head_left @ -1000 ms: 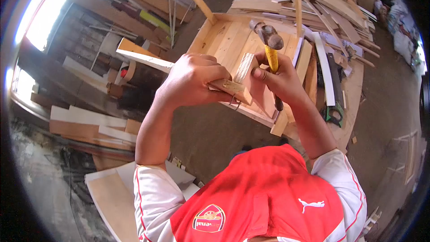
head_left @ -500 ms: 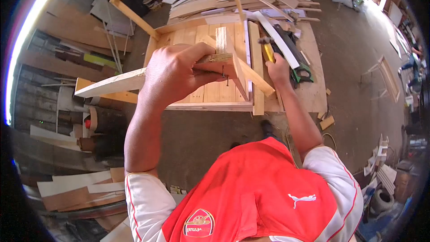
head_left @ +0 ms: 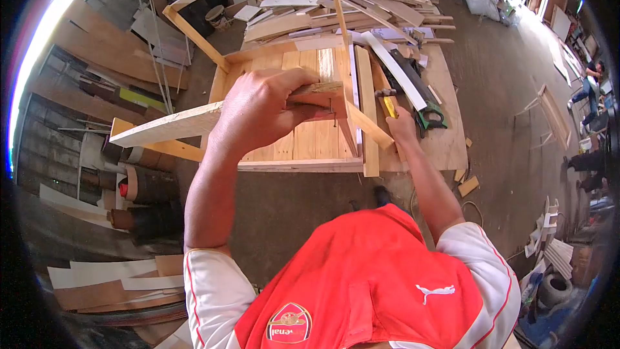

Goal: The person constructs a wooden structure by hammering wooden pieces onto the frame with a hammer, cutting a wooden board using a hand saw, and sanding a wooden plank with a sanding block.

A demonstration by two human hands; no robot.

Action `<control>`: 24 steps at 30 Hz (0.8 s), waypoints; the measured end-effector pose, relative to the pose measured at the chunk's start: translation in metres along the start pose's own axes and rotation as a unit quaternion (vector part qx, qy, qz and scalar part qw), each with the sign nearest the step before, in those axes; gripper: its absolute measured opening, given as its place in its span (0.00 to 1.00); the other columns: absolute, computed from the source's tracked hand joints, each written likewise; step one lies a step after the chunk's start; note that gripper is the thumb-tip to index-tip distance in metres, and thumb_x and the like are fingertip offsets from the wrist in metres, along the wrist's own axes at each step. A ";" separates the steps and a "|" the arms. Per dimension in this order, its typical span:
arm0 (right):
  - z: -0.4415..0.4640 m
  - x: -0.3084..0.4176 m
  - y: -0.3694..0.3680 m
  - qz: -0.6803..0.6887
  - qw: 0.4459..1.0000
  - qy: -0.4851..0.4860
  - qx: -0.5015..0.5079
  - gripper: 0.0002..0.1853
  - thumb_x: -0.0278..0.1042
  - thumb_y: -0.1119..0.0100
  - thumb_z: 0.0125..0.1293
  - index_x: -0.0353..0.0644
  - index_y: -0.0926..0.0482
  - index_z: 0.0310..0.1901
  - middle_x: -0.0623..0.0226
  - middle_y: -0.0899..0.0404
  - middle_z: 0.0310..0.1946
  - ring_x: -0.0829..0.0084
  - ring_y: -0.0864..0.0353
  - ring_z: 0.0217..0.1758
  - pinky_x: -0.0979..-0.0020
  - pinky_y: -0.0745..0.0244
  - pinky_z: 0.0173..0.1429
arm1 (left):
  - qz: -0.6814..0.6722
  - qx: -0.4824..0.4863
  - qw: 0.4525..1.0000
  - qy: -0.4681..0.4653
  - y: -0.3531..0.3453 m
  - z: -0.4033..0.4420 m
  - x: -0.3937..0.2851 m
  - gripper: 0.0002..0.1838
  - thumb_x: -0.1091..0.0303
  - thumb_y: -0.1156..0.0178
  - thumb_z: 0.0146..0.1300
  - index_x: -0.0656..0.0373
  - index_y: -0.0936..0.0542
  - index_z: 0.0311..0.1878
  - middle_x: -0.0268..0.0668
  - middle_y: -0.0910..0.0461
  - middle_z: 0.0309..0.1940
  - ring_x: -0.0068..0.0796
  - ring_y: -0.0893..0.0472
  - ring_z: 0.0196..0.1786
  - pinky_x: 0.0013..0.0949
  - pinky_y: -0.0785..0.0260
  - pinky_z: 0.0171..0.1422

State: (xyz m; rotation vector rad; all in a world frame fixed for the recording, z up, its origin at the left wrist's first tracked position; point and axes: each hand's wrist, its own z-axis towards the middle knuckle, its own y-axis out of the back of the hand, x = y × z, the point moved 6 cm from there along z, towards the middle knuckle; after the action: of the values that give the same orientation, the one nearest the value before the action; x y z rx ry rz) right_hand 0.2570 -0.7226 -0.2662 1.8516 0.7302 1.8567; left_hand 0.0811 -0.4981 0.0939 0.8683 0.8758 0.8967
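Centrally, the left hand (head_left: 261,106) clasps a nailed wooden board (head_left: 177,126) running leftward; well right, the right hand (head_left: 403,125) grips a yellow-handled hammer (head_left: 389,107) pointing far.

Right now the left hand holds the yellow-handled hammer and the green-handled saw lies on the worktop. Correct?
Wrong side: the head view shows the right hand holding the yellow-handled hammer. The green-handled saw does lie on the worktop.
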 end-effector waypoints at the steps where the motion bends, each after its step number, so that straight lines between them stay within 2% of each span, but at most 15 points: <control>1: 0.002 0.002 0.000 -0.001 1.000 0.003 -0.001 0.25 0.36 0.36 0.56 0.31 0.22 0.54 0.39 0.18 0.49 0.44 0.19 0.56 0.55 0.25 0.59 | 0.002 0.001 1.000 0.001 0.000 0.000 0.000 0.22 0.53 0.23 0.50 0.56 0.16 0.43 0.41 0.15 0.31 0.46 0.15 0.36 0.44 0.24 0.38; 9: 0.009 0.004 -0.010 0.001 1.000 0.023 -0.004 0.24 0.37 0.33 0.56 0.31 0.20 0.51 0.41 0.18 0.49 0.45 0.19 0.57 0.55 0.25 0.59 | 0.044 -0.006 0.999 -0.006 0.001 -0.004 0.002 0.21 0.51 0.25 0.53 0.53 0.15 0.45 0.40 0.14 0.30 0.46 0.14 0.36 0.45 0.24 0.38; 12: -0.001 0.019 -0.004 0.009 0.999 0.036 0.028 0.23 0.38 0.31 0.54 0.30 0.20 0.48 0.41 0.17 0.45 0.47 0.17 0.53 0.56 0.24 0.57 | 0.054 -0.013 0.998 -0.015 0.000 -0.004 0.000 0.20 0.52 0.25 0.53 0.53 0.15 0.45 0.40 0.14 0.30 0.45 0.14 0.36 0.45 0.23 0.38; 15: -0.004 0.022 -0.005 0.049 0.996 0.077 -0.008 0.24 0.43 0.30 0.56 0.30 0.20 0.46 0.43 0.17 0.41 0.51 0.16 0.47 0.58 0.25 0.52 | 0.059 -0.009 0.998 -0.018 0.000 -0.005 0.000 0.20 0.52 0.26 0.53 0.52 0.15 0.45 0.40 0.13 0.31 0.45 0.14 0.36 0.45 0.23 0.38; 18: -0.012 0.045 0.004 0.068 0.996 0.059 0.024 0.23 0.48 0.32 0.64 0.31 0.20 0.45 0.55 0.18 0.33 0.65 0.18 0.39 0.64 0.26 0.44 | 0.061 -0.009 0.998 -0.022 0.001 -0.005 0.000 0.20 0.52 0.26 0.54 0.52 0.15 0.45 0.40 0.13 0.31 0.46 0.14 0.35 0.46 0.23 0.38; 21: -0.028 0.087 0.022 0.210 0.967 0.146 -0.004 0.22 0.50 0.38 0.72 0.33 0.19 0.45 0.71 0.23 0.26 0.75 0.23 0.33 0.68 0.29 0.38 | 0.065 -0.008 0.998 -0.026 0.000 -0.005 0.000 0.19 0.52 0.27 0.55 0.51 0.16 0.46 0.39 0.13 0.31 0.46 0.14 0.35 0.47 0.23 0.38; 22: -0.039 0.109 0.030 0.270 0.946 0.178 0.003 0.18 0.47 0.41 0.76 0.36 0.18 0.46 0.80 0.29 0.24 0.84 0.31 0.26 0.75 0.36 0.30 | 0.066 -0.005 0.997 -0.026 0.000 -0.005 0.000 0.19 0.52 0.27 0.55 0.51 0.16 0.46 0.39 0.13 0.31 0.46 0.14 0.35 0.47 0.23 0.38; 24: -0.063 0.142 0.049 0.369 0.914 0.160 0.054 0.16 0.45 0.41 0.76 0.38 0.18 0.48 0.80 0.28 0.25 0.87 0.34 0.22 0.77 0.40 0.26 | 0.072 0.005 0.997 -0.023 0.000 -0.006 0.001 0.19 0.52 0.28 0.56 0.51 0.16 0.47 0.40 0.13 0.32 0.47 0.14 0.36 0.47 0.23 0.38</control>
State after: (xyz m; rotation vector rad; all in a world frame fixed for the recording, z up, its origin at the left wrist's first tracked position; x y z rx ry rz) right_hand 0.1936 -0.6760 -0.1241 2.0969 0.2194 2.6818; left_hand 0.0766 -0.4955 0.0915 0.9660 0.7853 0.9948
